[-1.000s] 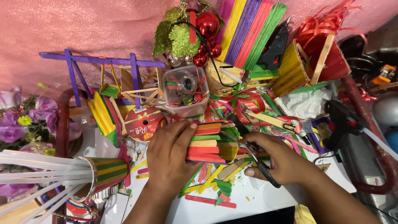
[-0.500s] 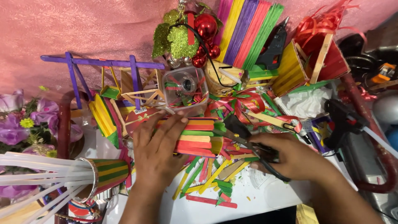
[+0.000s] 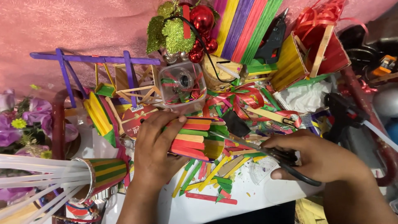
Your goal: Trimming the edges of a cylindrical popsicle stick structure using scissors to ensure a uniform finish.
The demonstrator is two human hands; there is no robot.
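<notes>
Your left hand (image 3: 155, 149) grips the craft-stick cylinder (image 3: 195, 139) in the middle of the table. Your right hand (image 3: 319, 159) grips the scissors (image 3: 265, 152), blades touching its right end. Hold it steady and snip slowly. Loose stick scraps (image 3: 211, 186) lie near; the clear plastic tub (image 3: 182, 85) crowds the far side.

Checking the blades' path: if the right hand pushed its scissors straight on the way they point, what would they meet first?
Probably the striped stick bundle held by the left hand. The right hand aims the scissors leftward, tips already at its end; depth is unclear.
</notes>
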